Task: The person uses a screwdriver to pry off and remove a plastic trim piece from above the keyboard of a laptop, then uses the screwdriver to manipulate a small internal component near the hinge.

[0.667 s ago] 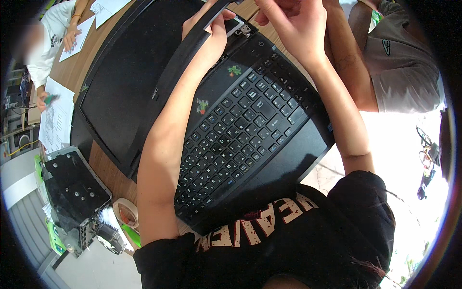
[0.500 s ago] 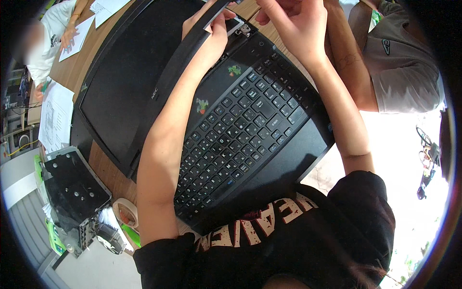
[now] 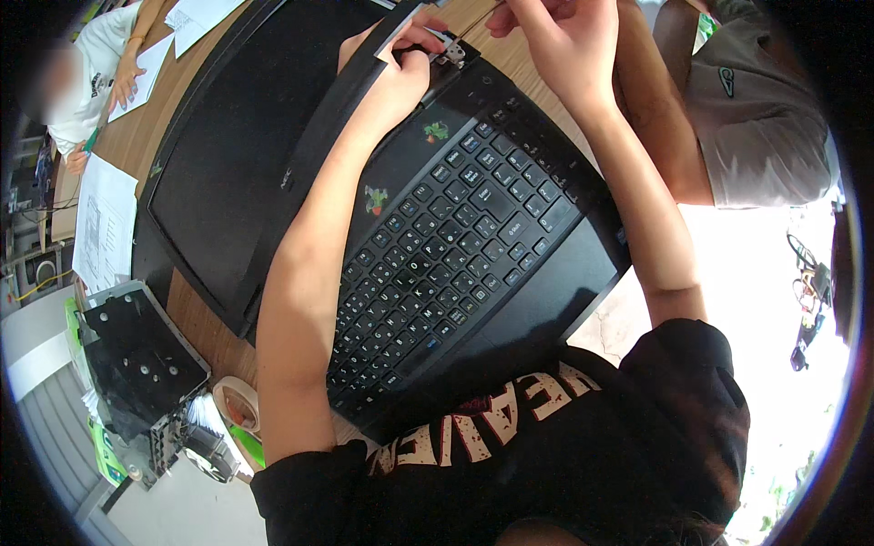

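A black laptop lies open at a slant before me, with leafy stickers above its keyboard. Its dark screen leans away to the left. Along the screen's near edge, a black bezel strip stands raised. My left hand is closed around the bezel's far end, fingertips beside the bare metal hinge. Past the laptop's far corner, my right hand is held up with fingers curled together. Whatever they pinch is too indistinct to name, cut by the upper edge.
A black metal-framed device sits at the left, near a roll of tape. Printed sheets lie on the wooden table. One person's hand rests on paper; another person's arm is close on my right. Cables lie far right.
My left fingers have shifted closer around the hinge, and the bezel end has tilted slightly. My right hand has moved only a little. The laptop has shifted slightly left in view.
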`<state>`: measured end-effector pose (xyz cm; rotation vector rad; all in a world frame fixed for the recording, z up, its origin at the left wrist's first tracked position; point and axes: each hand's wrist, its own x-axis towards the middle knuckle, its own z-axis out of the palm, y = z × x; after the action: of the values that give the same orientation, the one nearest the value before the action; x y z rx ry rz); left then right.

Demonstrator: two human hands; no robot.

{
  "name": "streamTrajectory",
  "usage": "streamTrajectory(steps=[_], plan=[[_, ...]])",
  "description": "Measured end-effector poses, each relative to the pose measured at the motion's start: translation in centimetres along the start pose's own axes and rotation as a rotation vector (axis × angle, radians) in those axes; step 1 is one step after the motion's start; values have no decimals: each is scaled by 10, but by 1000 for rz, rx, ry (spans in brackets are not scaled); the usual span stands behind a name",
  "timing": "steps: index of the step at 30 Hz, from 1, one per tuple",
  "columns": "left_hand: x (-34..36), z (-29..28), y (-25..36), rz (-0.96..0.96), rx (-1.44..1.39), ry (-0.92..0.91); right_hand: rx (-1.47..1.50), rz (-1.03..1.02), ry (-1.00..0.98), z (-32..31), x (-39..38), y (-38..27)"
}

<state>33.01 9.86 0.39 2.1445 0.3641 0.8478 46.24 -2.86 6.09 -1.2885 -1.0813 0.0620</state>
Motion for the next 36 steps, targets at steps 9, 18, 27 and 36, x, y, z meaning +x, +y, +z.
streamTrajectory(steps=[9,18,27,36], plan=[[0,1,3,95,79,-27,105,135,59,-8,3,11],[-2,5,0,110,32,-93,135,138,99,-11,6,15],[-4,7,-5,184,67,-53,97,109,82,-11,4,10],[-4,2,8,63,39,-76,147,144,96,-15,4,4]])
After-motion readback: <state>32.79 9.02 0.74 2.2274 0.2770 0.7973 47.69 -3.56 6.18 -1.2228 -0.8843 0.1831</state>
